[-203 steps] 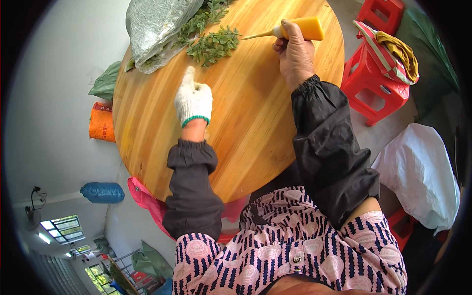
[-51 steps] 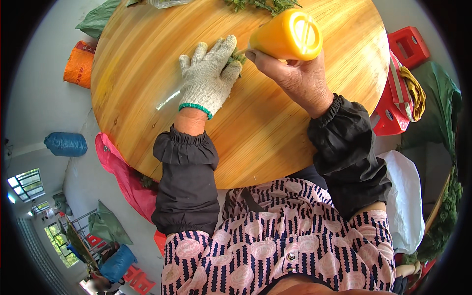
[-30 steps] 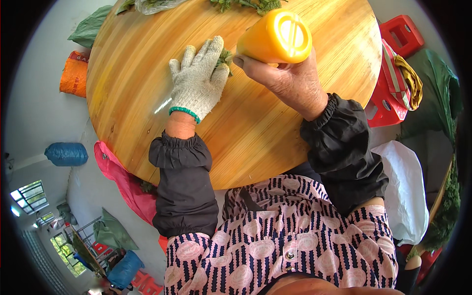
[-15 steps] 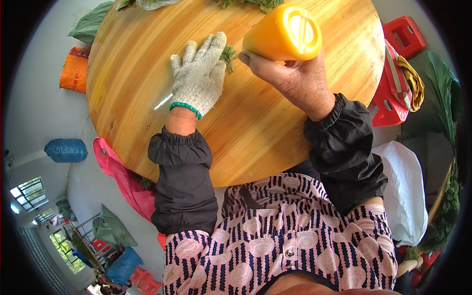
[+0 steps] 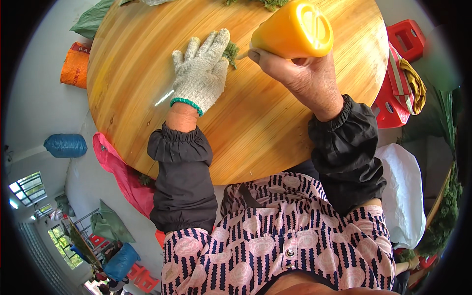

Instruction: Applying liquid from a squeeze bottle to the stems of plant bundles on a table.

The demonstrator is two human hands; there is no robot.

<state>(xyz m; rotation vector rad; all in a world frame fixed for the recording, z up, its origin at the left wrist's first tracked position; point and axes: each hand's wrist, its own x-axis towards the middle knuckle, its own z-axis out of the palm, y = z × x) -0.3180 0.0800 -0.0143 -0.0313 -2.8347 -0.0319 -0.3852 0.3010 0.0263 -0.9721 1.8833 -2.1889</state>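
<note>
My left hand [image 5: 200, 73], in a pale knitted glove with a green cuff edge, lies flat on the round wooden table [image 5: 246, 123]. Its fingers are stretched out, and a small green sprig [image 5: 231, 54] shows beside its index finger, partly covered by the glove. My bare right hand [image 5: 305, 78] grips an orange-yellow plastic bottle [image 5: 280, 32]. The bottle is tilted with its round base facing up toward me. A thin pale tip near my right thumb points at the sprig; whether it touches is hard to tell.
More greenery [image 5: 270, 4] lies at the table's far edge. Red stools [image 5: 405, 39] and a striped bag [image 5: 400, 73] stand at the right, with a white sack [image 5: 403, 191] nearer me. A pink bag [image 5: 120, 169] hangs at the table's left edge. An orange sack [image 5: 75, 66] stands farther left.
My right hand and the bottle have shifted slightly right, showing the thin tip near the sprig more clearly. My left hand stays flat in about the same place.
</note>
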